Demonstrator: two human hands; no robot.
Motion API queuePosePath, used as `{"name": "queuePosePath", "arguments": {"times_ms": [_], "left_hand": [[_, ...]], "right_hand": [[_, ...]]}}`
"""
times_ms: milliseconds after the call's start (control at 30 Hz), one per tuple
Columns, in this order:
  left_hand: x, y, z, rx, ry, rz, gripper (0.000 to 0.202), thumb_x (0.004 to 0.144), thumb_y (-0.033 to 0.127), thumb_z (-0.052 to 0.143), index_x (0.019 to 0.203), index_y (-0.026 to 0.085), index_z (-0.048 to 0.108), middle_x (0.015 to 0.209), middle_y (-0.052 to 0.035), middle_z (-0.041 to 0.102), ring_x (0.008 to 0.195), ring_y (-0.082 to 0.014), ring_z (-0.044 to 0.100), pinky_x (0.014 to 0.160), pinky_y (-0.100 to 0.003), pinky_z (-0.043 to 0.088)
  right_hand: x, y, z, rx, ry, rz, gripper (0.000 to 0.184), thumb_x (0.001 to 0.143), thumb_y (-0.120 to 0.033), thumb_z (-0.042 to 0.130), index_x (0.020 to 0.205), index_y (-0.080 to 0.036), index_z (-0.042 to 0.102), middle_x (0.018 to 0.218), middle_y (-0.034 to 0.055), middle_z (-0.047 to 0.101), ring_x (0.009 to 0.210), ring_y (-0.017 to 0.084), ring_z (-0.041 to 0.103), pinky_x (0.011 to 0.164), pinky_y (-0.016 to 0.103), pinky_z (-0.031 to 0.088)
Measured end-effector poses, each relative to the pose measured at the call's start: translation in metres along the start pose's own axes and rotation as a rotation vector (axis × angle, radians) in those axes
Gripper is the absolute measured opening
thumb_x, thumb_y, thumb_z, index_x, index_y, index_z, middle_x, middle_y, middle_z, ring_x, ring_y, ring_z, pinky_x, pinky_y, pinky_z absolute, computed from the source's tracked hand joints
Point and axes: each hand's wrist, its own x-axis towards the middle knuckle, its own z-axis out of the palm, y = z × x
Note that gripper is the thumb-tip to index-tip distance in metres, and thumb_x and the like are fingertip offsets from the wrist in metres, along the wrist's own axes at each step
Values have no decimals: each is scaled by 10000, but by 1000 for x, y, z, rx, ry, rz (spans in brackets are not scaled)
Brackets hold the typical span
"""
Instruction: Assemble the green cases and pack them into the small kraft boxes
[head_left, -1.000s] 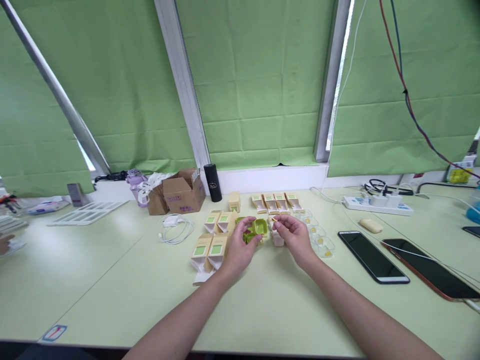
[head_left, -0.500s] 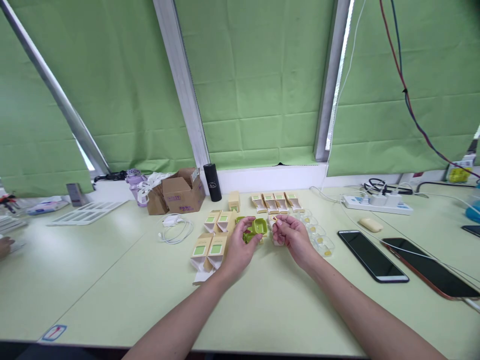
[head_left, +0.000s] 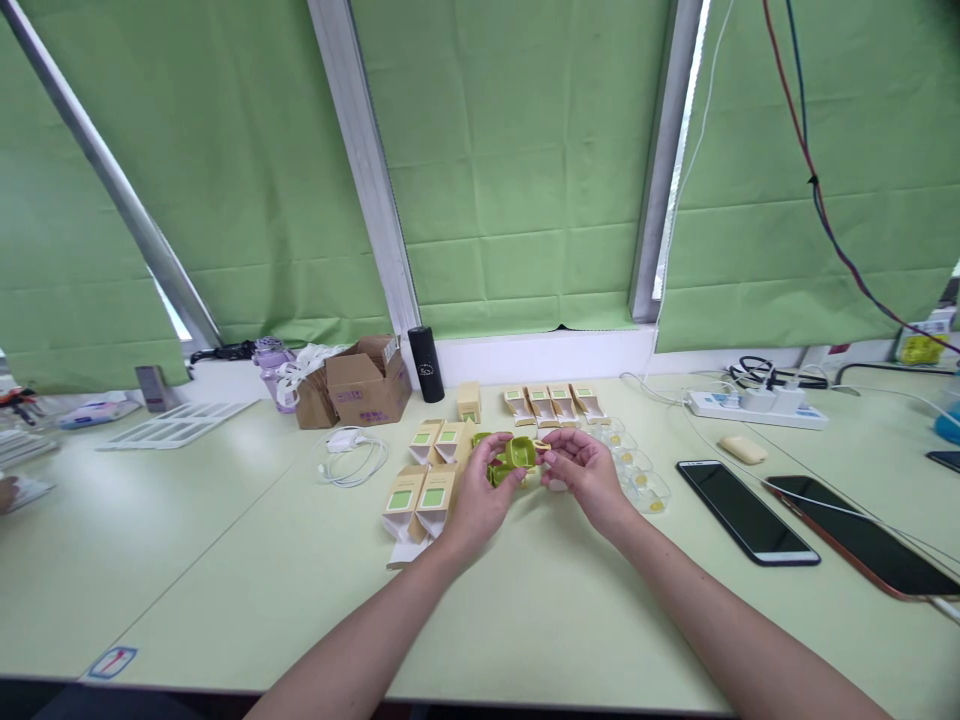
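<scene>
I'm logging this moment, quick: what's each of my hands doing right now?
Left hand: closed, holding a small green container.
Right hand: closed, fingertips pinching a small yellowish piece at the container's edge.

Right hand (head_left: 589,470) has shifted left; the small yellow piece (head_left: 541,446) in its fingers, earlier apart from the green cup (head_left: 519,453), now sits at the cup's right edge, contact unclear. White block (head_left: 556,485) beneath that hand: less visible than one second ago.
</scene>
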Motion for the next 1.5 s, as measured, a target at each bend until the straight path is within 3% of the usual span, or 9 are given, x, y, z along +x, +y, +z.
{"name": "queuePosePath", "arguments": {"times_ms": [300, 667, 833, 1033, 1200, 1500], "left_hand": [[-3, -1, -1, -9, -2, -20, 443, 883, 247, 821, 1300, 279, 676, 1347, -89, 693, 1255, -260, 631, 1045, -370, 491], [-5, 6, -1, 37, -23, -16, 423, 895, 233, 806, 1293, 293, 678, 1344, -77, 688, 1296, -270, 609, 1084, -381, 463], [-6, 11, 0, 19, -20, -45, 425, 886, 220, 814, 1284, 284, 679, 1335, -85, 681, 1290, -283, 609, 1041, -376, 491], [-9, 14, -1, 47, -50, -17, 401, 920, 232, 784, 1300, 286, 667, 1353, -90, 656, 1304, -275, 605, 1062, -374, 494], [-10, 9, -1, 87, -86, 26, 406, 948, 245, 757, 1333, 292, 640, 1374, -83, 629, 1326, -265, 596, 1088, -386, 502], [-11, 6, -1, 139, -112, 114, 386, 947, 216, 740, 1315, 292, 653, 1373, -75, 609, 1329, -262, 596, 1117, -400, 517]], "right_hand": [[-2, 0, 4, -130, 50, -115, 328, 722, -401, 926, 946, -246, 744, 857, 29, 712, 744, 201, 668, 557, 327, 624], [0, 1, 2, -175, 23, -84, 270, 709, -389, 917, 881, -241, 771, 771, 16, 733, 609, 191, 674, 605, 379, 627], [-4, 4, 2, -289, 23, -137, 176, 808, -374, 844, 924, -253, 790, 790, 19, 735, 618, 181, 644, 577, 336, 571], [-8, 7, -2, -637, -28, -414, 116, 954, -288, 708, 1016, -269, 804, 968, 68, 788, 769, 225, 686, 718, 383, 577], [-7, 12, -6, -878, -39, -730, 179, 1027, -210, 611, 1091, -251, 773, 1044, 92, 693, 924, 241, 682, 753, 370, 568], [-8, 10, -6, -1115, -7, -940, 175, 1027, -128, 587, 1046, -201, 744, 946, 59, 582, 768, 177, 578, 626, 299, 454]]}}
